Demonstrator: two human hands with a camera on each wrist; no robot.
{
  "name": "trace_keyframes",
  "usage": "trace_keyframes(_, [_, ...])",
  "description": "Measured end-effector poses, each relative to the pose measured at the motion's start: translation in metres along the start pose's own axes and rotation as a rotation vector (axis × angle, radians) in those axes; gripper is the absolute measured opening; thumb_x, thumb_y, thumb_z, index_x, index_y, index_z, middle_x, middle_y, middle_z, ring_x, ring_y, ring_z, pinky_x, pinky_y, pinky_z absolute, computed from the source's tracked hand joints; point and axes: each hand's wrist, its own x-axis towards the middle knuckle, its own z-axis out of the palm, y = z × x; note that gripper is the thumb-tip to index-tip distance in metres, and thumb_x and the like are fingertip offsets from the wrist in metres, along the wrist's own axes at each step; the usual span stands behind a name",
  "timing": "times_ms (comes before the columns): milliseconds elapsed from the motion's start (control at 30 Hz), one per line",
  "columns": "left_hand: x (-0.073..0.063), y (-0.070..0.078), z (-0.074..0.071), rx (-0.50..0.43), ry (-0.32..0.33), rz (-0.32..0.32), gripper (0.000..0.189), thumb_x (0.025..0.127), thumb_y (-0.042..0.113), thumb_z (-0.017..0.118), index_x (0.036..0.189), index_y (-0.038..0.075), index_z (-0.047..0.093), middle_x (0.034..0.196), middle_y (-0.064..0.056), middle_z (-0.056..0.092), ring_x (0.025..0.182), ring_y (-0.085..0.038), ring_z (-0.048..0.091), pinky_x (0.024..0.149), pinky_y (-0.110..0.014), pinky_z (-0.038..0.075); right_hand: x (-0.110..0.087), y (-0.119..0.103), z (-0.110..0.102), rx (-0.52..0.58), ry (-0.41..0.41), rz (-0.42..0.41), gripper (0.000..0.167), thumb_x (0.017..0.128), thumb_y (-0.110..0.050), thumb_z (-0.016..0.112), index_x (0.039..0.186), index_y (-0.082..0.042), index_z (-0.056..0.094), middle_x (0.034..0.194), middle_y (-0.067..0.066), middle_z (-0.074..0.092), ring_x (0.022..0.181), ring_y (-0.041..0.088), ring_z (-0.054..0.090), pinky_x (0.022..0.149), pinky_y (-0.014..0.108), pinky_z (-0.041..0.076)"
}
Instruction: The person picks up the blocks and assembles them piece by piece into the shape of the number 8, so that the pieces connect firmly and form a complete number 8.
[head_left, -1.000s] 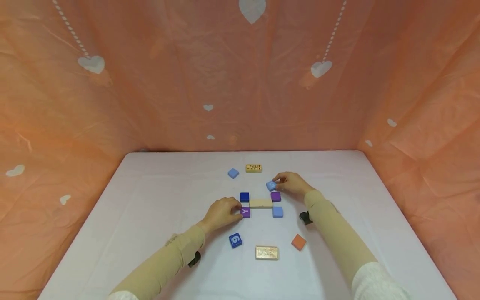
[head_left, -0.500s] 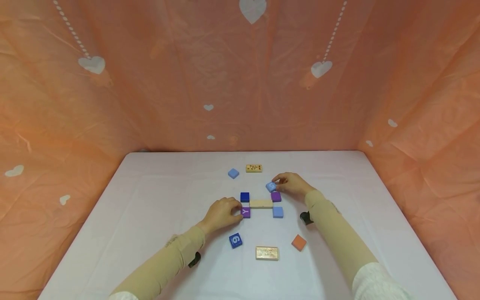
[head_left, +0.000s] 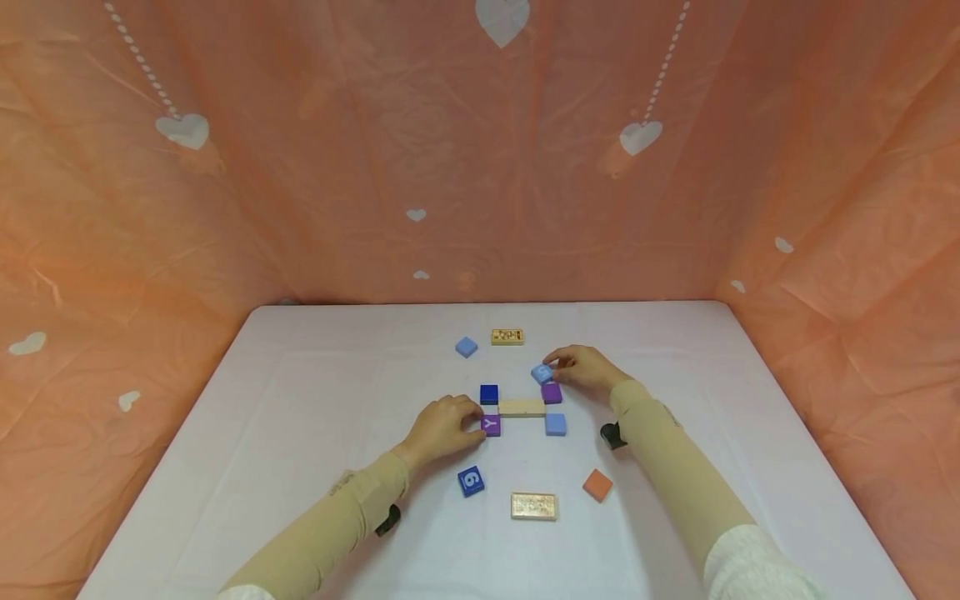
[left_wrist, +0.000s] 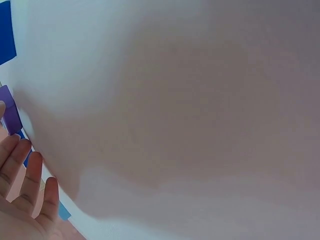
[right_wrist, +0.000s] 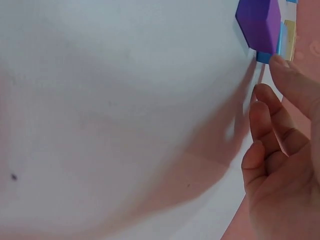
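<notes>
In the head view my left hand [head_left: 442, 425] is at the left side of a purple tile marked Y [head_left: 491, 425], pinching it between thumb and forefinger; in the left wrist view the fingertips sit at both ends of that purple tile [left_wrist: 10, 111]. My right hand [head_left: 588, 368] pinches the near corner of a light blue numbered tile [head_left: 542, 373], just behind a plain purple tile [head_left: 552, 392]. A pale wooden bar [head_left: 522, 407] lies between the tiles, with a dark blue tile [head_left: 489, 394] at its back left and a plain light blue tile [head_left: 556, 424] at its front right.
Nearer the front lie a blue 6 tile [head_left: 471, 481], a gold-faced block [head_left: 534, 506] and an orange tile [head_left: 597, 485]. At the back are another light blue tile [head_left: 467, 347] and a patterned yellow block [head_left: 507, 337]. An orange curtain [head_left: 480, 167] surrounds the white table [head_left: 337, 358].
The light blue tile in my right hand has shifted slightly toward the purple tile. My left hand and the other pieces stay where they were.
</notes>
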Motion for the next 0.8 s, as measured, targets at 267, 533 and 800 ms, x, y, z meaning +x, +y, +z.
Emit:
trace_keyframes(267, [-0.001,0.0002,-0.0017,0.0,-0.004,-0.003,0.032,0.079,0.031,0.071,0.103,0.011,0.068,0.094,0.0,0.068,0.08,-0.012,0.054,0.077,-0.031,0.047,0.0024,0.0027,-0.0005,-0.008,0.015,-0.032,0.023,0.093,-0.022,0.056,0.113,-0.015,0.064,0.113,0.011,0.061,0.103,0.025,0.052,0.09,0.04,0.043])
trace_keyframes(533, [-0.0002,-0.0014,-0.0012,0.0,-0.012,0.001,0.033,0.079,0.032,0.071,0.104,0.01,0.068,0.096,-0.001,0.068,0.084,-0.014,0.058,0.08,-0.033,0.048,0.0029,0.0009,0.0004,-0.025,0.015,-0.033,0.024,0.09,-0.023,0.06,0.113,-0.014,0.064,0.11,0.011,0.06,0.1,0.024,0.052,0.088,0.038,0.044])
trace_keyframes(800, [-0.0008,-0.0016,-0.002,0.006,-0.02,0.007,0.033,0.079,0.031,0.071,0.105,0.01,0.068,0.098,-0.002,0.068,0.089,-0.017,0.06,0.084,-0.034,0.048,0.0029,-0.0008,0.0017,-0.02,0.013,-0.016,0.025,0.092,-0.021,0.057,0.115,-0.014,0.063,0.113,0.011,0.059,0.101,0.025,0.051,0.09,0.039,0.044])
